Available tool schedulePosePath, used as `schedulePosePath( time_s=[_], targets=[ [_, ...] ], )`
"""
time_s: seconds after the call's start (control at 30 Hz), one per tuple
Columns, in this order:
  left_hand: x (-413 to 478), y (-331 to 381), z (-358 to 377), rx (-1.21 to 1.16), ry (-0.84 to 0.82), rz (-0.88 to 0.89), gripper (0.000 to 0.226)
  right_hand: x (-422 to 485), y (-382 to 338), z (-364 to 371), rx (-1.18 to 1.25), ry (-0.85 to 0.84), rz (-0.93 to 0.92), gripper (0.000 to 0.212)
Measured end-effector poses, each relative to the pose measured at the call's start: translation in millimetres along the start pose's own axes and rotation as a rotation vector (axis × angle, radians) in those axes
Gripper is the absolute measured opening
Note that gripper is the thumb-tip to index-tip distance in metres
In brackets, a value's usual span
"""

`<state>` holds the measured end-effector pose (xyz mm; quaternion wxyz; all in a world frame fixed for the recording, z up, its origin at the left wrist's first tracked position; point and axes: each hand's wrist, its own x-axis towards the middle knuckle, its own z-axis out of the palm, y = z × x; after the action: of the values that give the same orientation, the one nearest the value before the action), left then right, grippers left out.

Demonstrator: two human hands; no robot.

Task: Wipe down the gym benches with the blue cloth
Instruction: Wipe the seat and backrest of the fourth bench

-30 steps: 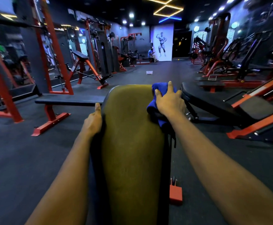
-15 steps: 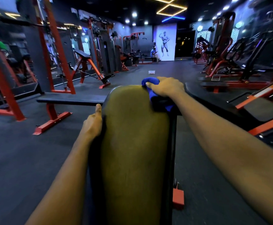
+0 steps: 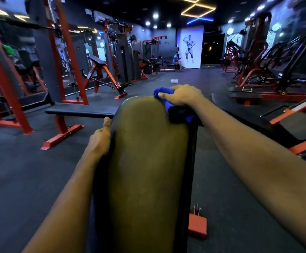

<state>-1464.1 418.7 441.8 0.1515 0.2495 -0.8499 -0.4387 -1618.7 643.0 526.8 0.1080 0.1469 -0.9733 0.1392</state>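
Right hand (image 3: 182, 94) clasps the cloth (image 3: 160, 91) in its fingers at the far, twelve o'clock end of the bench (image 3: 148, 161), left hand (image 3: 100, 141) gripping its nine o'clock edge; its near length and the ten o'clock flat bench (image 3: 79, 111) probably await wiping.

Red-framed machines (image 3: 66, 61) line a dark floor (image 3: 21, 179) beneath yellow ceiling strips (image 3: 189, 9), a bodybuilder mural (image 3: 190, 47) far back.
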Motion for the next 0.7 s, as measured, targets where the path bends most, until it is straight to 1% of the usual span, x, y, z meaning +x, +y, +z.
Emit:
schedulePosePath(
  time_s=[0.07,0.13,0.17,0.27,0.33,0.4,0.47,0.5,0.53,0.57,0.67,0.7],
  targets=[
    [3.0,0.3,1.4,-0.001,0.002,-0.012,0.083,-8.4,10.2,0.0,0.034,0.024,-0.124,0.06],
    [4.2,1.1,2.6,0.015,0.018,-0.014,0.082,-8.6,20.1,0.6,0.068,-0.001,-0.163,0.055],
    [4.5,1.8,2.6,0.016,0.034,-0.008,0.082,-5.0,18.9,-0.5,0.043,-0.023,-0.146,0.058],
    [5.4,1.0,2.8,0.003,0.053,-0.001,0.081,15.2,-6.5,-2.1,-0.121,-0.061,-0.026,0.078],
    [6.7,0.5,2.4,-0.013,0.048,-0.004,0.08,26.1,-27.1,-0.5,-0.178,-0.073,-0.033,0.083],
    [6.2,-0.8,1.5,-0.027,0.035,-0.006,0.08,26.1,-35.2,2.3,-0.199,-0.092,-0.154,0.079],
    [4.9,-1.4,-0.2,-0.035,0.023,-0.015,0.081,15.7,-27.4,-0.3,-0.19,-0.081,-0.275,0.066],
    [4.7,-2.0,-1.8,-0.04,0.008,-0.022,0.081,12.2,-21.8,-2.3,-0.172,-0.071,-0.3,0.061],
    [4.2,-2.3,-1.8,-0.045,-0.007,-0.029,0.081,10.0,-15.9,-4.0,-0.16,-0.068,-0.299,0.059],
    [4.7,-3.7,-4.1,-0.049,-0.013,-0.026,0.081,10.7,-17.1,-3.4,-0.166,-0.079,-0.268,0.062],
    [5.1,-6.1,-4.2,-0.035,-0.006,0.017,0.08,23.4,-44.3,2.3,-0.28,-0.091,-0.042,0.08],
    [5.4,-7.2,-4.0,-0.033,-0.007,0.03,0.08,26.7,-55.3,5.8,-0.299,-0.073,-0.008,0.082]
  ],
)
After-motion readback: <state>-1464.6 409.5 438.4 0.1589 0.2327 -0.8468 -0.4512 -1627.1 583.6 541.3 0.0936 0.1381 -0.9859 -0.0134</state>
